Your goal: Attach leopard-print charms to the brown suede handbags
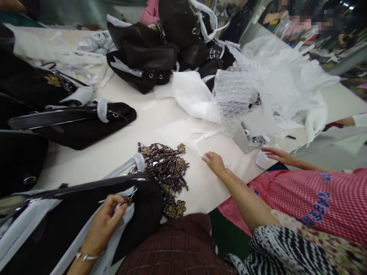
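At the lower left, my left hand (107, 217), with a bracelet at the wrist, is closed on a small metal clasp (130, 196) against a black bag (143, 217) with pale wrapping strips. My right hand (213, 162) reaches over the white table (200, 191), its fingers pinched together beside a thin clear scrap; what they hold is too small to make out. Between my hands lies a heap of dark bead chains (168, 168) with leopard-patterned flower charms (174, 209).
Several black bags (86, 124) line the left side and the back (143, 49). Bubble wrap (235, 91) and clear plastic (281, 76) spread across the back right. At right, a co-worker in a pink checked apron (286, 187) has a hand (276, 154) at the table edge.
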Demonstrator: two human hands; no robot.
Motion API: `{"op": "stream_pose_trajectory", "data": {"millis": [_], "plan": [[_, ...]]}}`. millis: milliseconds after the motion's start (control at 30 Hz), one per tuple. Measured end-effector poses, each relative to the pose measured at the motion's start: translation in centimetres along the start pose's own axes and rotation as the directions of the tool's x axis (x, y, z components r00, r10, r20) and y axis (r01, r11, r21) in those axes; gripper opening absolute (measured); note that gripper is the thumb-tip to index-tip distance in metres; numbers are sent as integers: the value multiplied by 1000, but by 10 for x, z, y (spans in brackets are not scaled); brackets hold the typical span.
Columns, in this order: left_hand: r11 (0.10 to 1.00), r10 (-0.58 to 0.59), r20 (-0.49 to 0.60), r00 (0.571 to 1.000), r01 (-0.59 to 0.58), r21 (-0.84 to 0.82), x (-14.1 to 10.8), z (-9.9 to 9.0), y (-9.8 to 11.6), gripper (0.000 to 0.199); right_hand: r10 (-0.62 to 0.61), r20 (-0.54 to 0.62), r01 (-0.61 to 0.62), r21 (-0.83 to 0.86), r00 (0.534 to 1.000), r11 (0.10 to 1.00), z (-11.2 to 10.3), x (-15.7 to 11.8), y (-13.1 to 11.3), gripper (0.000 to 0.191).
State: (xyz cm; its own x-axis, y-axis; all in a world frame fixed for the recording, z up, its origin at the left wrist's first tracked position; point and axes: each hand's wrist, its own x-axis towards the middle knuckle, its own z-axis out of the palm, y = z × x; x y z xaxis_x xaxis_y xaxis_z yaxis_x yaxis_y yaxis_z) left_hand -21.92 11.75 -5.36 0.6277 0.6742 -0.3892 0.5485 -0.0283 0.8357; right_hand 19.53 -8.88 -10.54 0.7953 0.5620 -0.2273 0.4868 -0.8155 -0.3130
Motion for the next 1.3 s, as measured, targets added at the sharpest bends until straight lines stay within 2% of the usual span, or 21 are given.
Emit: {"op": "stream_pose_trajectory", "data": {"millis": [133, 200, 267, 333, 400, 500, 600, 733, 967, 1100, 1167, 1200, 1267, 1300], "plan": [[998, 35, 9, 999, -34, -53, -1, 1, -4, 27, -63, -10, 64, 55, 998, 996, 14, -18, -37, 36], [996, 40, 9, 999, -40, -82, -2, 2, -8, 26, -100, -41, 101, 33, 994, 994, 14, -36, -47, 44], [993, 50, 11, 999, -49, -104, -3, 2, -11, 26, -170, -51, 170, -8, 984, 985, 10, -60, -52, 41], [989, 67, 17, 998, -64, -133, -4, 2, -13, 24, -282, 23, 283, -47, 959, 958, 7, -89, -52, 29], [983, 84, 18, 996, -80, -164, -4, 3, -13, 23, -388, 159, 404, -77, 908, 912, 11, -116, -51, 21], [982, 93, 9, 996, -90, -169, -4, 3, -11, 22, -436, 302, 496, -159, 848, 854, 24, -143, -51, 21], [984, 101, 4, 995, -99, -148, -5, 3, -10, 21, -412, 336, 505, -267, 847, 821, 35, -148, -52, 21], [985, 112, 7, 994, -110, -130, -6, 3, -8, 22, -410, 372, 535, -345, 832, 772, 38, -145, -57, 19], [980, 124, 3, 992, -122, -155, -7, 3, -5, 20, -467, 477, 642, -319, 744, 697, 39, -143, -69, 20], [940, 130, 4, 992, -121, -320, -12, 4, -6, 19, -533, 438, 672, -275, 724, 687, 33, -141, -72, 20], [903, 117, 28, 993, -95, -420, -14, 4, -7, 21, -575, 357, 663, -210, 736, 718, 29, -144, -76, 22], [884, 108, 33, 994, -81, -460, -15, 4, -7, 23, -583, 282, 631, -121, 762, 766, 27, -147, -80, 21], [853, 89, 30, 996, -61, -519, -17, 5, -7, 25, -499, 153, 468, 202, 853, 861, 21, -158, -94, 21], [839, 82, 28, 996, -53, -542, -19, 6, -7, 27, -415, 138, 331, 404, 900, 853, 17, -164, -104, 21]]}}
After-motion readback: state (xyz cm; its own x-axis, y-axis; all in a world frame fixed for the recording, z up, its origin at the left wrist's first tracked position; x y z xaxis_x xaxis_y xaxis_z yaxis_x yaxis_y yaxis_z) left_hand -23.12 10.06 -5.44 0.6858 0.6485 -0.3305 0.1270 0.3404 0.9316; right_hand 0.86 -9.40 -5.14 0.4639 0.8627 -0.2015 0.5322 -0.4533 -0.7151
